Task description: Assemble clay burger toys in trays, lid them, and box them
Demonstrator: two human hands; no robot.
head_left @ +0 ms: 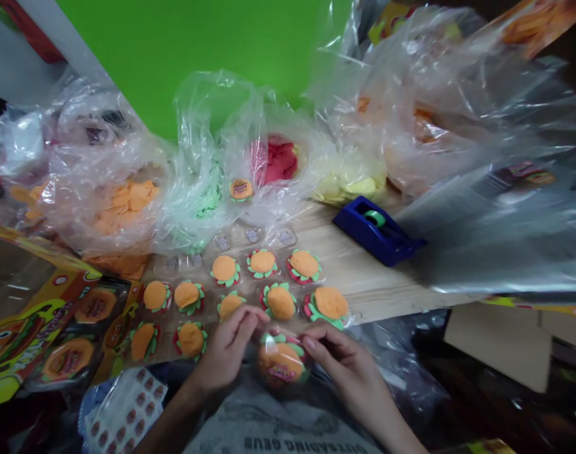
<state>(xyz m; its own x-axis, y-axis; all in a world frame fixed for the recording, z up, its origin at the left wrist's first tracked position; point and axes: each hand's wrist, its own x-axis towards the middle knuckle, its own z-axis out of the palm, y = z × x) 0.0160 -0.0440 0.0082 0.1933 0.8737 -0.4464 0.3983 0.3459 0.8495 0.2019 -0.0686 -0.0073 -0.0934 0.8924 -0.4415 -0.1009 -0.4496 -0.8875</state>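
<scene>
Between my left hand (226,349) and my right hand (339,360) is a burger-shaped toy or sweet in clear plastic wrap (281,364). Both hands pinch the wrap near its top, with fingertips close together. Just beyond them, several unwrapped burger pieces with orange buns and green and red layers (281,301) lie in rows on a wooden tabletop (377,296). The nearest piece almost touches my left fingers. Part of the wrapped burger is hidden by glare on the plastic.
Clear bags hold orange (127,205), green (205,195), red (278,161) and yellow (347,183) pieces along the back. A blue tape dispenser (375,230) stands to the right. A printed burger box (27,315) lies left, and a sticker sheet (124,410) lies near my lap.
</scene>
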